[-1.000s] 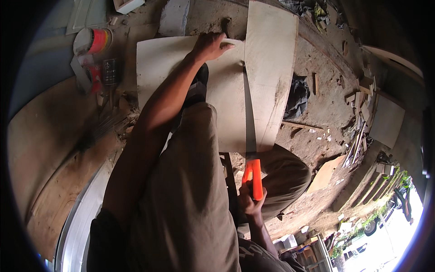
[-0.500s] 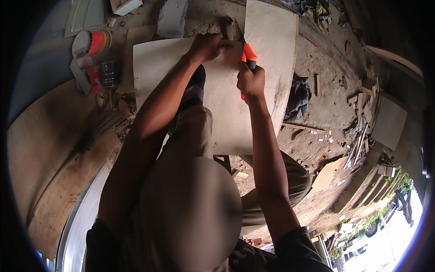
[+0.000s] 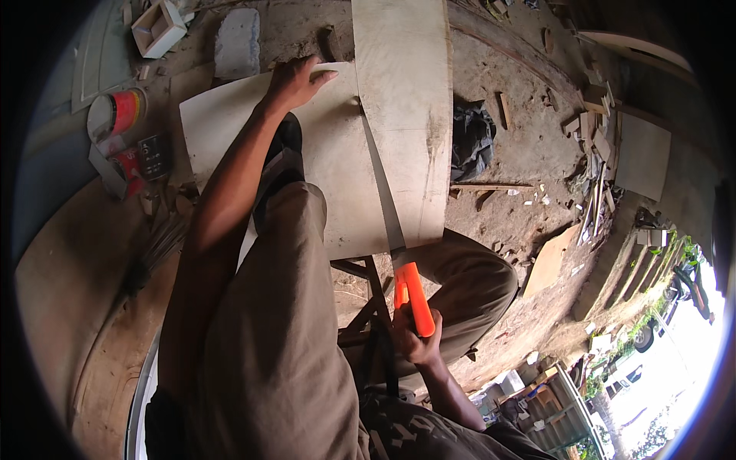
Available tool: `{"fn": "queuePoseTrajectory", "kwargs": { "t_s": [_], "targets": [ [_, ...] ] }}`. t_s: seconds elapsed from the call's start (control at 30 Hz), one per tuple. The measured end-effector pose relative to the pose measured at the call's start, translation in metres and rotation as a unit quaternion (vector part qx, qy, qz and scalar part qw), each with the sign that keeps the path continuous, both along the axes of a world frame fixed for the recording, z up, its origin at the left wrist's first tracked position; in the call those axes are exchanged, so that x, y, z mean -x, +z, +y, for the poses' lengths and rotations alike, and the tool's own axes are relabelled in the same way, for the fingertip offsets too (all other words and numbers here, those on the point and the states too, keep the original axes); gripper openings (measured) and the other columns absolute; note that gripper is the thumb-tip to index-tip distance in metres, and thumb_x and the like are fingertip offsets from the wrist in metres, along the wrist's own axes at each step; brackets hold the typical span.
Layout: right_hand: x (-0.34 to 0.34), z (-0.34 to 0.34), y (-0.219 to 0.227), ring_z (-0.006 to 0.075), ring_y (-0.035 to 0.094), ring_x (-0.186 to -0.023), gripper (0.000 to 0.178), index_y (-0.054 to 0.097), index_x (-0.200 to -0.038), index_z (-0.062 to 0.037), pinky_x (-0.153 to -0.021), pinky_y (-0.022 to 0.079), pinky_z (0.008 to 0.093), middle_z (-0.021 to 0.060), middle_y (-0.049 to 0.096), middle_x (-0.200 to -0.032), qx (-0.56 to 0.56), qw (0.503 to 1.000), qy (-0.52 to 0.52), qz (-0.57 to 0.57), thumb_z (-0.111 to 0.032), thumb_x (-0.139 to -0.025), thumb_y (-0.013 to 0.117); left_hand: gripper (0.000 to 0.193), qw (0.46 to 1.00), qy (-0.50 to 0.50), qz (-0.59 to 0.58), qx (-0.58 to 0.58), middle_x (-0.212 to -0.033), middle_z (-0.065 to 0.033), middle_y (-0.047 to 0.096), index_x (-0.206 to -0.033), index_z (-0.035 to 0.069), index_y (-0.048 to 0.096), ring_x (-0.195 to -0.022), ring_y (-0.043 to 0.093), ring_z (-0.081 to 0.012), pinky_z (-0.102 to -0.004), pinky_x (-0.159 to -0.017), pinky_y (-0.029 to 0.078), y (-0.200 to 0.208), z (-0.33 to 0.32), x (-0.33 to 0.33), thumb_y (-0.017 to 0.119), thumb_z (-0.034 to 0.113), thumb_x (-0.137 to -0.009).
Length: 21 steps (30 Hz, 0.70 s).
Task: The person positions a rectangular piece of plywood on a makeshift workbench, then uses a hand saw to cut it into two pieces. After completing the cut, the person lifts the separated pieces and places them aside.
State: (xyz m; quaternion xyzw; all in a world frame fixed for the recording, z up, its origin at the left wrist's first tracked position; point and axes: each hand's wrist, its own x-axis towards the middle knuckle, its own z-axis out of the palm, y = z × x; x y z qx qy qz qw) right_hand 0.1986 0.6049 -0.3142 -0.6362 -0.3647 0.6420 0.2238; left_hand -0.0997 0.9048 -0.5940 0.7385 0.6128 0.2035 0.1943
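Observation:
A pale plywood sheet (image 3: 337, 184) lies in front of me, with a longer strip (image 3: 406, 69) of it reaching away on the right. My right hand (image 3: 418, 337) is closed round the orange and black handle of a handsaw (image 3: 415, 295), just off the sheet's near edge. The saw's long blade (image 3: 383, 184) runs away from me across the sheet, its tip near the far part; how deep it sits is unclear. At the sheet's far edge, my left hand (image 3: 295, 84) grips with fingers curled over and thumb on top. My dark shoe (image 3: 285, 149) rests on the sheet.
Red and dark cans (image 3: 126, 111) stand at the left. A small open wooden box (image 3: 159, 29) sits far left. Beside the sheet's right edge is a crumpled black bag (image 3: 473, 138). Wood offcuts (image 3: 598, 146) lie along the right. A dark stand (image 3: 372, 299) shows below the near edge.
My right hand has drawn the handsaw back toward me, from the sheet's far part to its near edge, baring the blade. My left hand stays at the far edge. The view has shifted.

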Motion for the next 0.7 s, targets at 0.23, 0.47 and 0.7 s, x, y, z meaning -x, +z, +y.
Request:
{"fn": "queuePoseTrajectory", "kwargs": {
  "t_s": [0.23, 0.47, 0.7],
  "targets": [
    [0.060, 0.164, -0.140, 0.0073, 0.041, -0.051, 0.031, 0.048, -0.060, -0.0008, -0.047, 0.034, 0.0310, 0.0001, 0.045, -0.052, -0.026, 0.998, -0.022, -0.043, -0.012, -0.087, 0.061, 0.048, 1.000, -0.015, 0.008, -0.024, -0.084, -0.0182, 0.069, -0.096, 0.003, 0.064, -0.081, 0.067, -0.0378, -0.0470, -0.073, 0.052, 0.002, -0.002, 0.004, 0.066, 0.049, -0.088],
    [0.098, 0.237, -0.168, 0.0174, 0.055, -0.055, 0.029, 0.055, -0.066, 0.0066, -0.056, 0.046, 0.0386, 0.0162, 0.054, -0.054, -0.128, 0.986, 0.031, -0.105, -0.018, -0.081, 0.059, 0.044, 0.997, -0.006, -0.050, 0.059, -0.090, -0.0215, 0.069, -0.098, 0.004, 0.063, -0.088, 0.067, -0.0387, -0.0474, -0.078, 0.052, 0.004, 0.004, 0.005, 0.066, 0.047, -0.088],
    [0.047, 0.077, -0.100, 0.0115, 0.050, -0.054, 0.022, 0.055, -0.074, 0.0029, -0.052, 0.044, 0.0341, 0.0131, 0.053, -0.058, -0.072, 0.995, 0.028, -0.065, -0.013, -0.089, 0.061, 0.056, 1.000, 0.008, 0.011, -0.012, -0.089, -0.0223, 0.069, -0.104, 0.002, 0.064, -0.084, 0.067, -0.0410, -0.0459, -0.074, 0.054, -0.006, -0.001, 0.007, 0.061, 0.057, -0.090]
  ]
}}
